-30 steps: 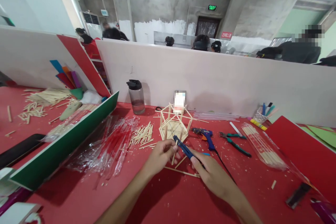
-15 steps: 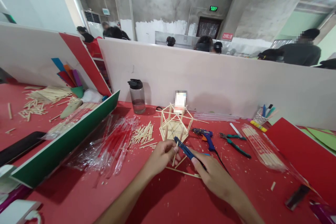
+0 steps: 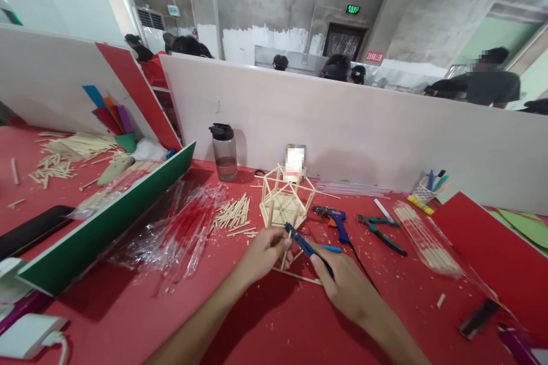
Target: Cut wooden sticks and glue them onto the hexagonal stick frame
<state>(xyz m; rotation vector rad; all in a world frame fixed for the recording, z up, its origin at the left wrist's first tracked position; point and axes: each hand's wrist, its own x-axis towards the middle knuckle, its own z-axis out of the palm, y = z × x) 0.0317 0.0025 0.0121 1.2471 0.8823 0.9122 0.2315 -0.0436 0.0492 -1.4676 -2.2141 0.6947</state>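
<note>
Here in the head view, my left hand (image 3: 266, 252) has its fingers pinched on a thin wooden stick (image 3: 283, 260), held tilted above the red table (image 3: 274, 325). My right hand (image 3: 345, 278) keeps its fingers wrapped around a blue cutter (image 3: 301, 240), whose tip overlaps the stick's upper end; I can't tell whether they touch. Just beyond my hands I see a stick frame (image 3: 270, 214), between a pile of short sticks (image 3: 232, 214) and a blue glue gun (image 3: 339, 223).
</note>
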